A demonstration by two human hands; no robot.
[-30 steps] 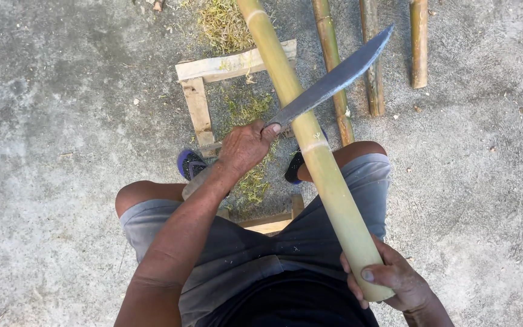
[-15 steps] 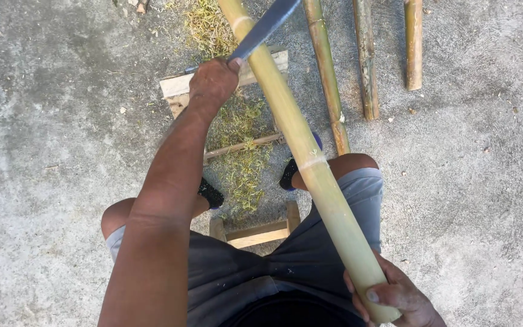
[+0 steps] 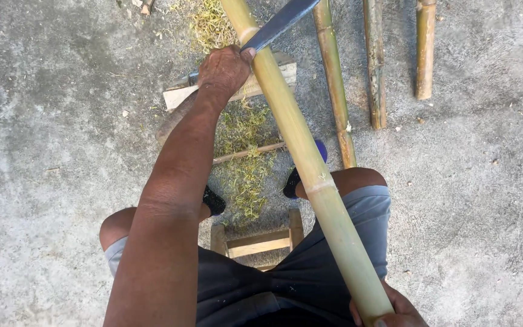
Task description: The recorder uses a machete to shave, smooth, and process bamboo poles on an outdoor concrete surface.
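A long yellow-green bamboo pole point(image 3: 310, 163) runs from the bottom right up to the top middle, resting over my right thigh. My right hand point(image 3: 388, 312) grips its near end at the bottom edge. My left hand point(image 3: 224, 71) is stretched far forward and closed on the handle of a large knife with a dark blade point(image 3: 282, 21). The blade lies against the pole's left side near a node and points up and to the right.
Three thinner bamboo sticks point(image 3: 334, 85) lie on the concrete floor point(image 3: 62, 151) at the top right. A wooden frame point(image 3: 180, 97) and green shavings point(image 3: 243, 163) lie between my feet. I sit on a low wooden stool point(image 3: 258, 245).
My left hand has pushed the knife forward along the pole, away from my body. My left arm is now nearly straight. The pole and my right hand have hardly moved.
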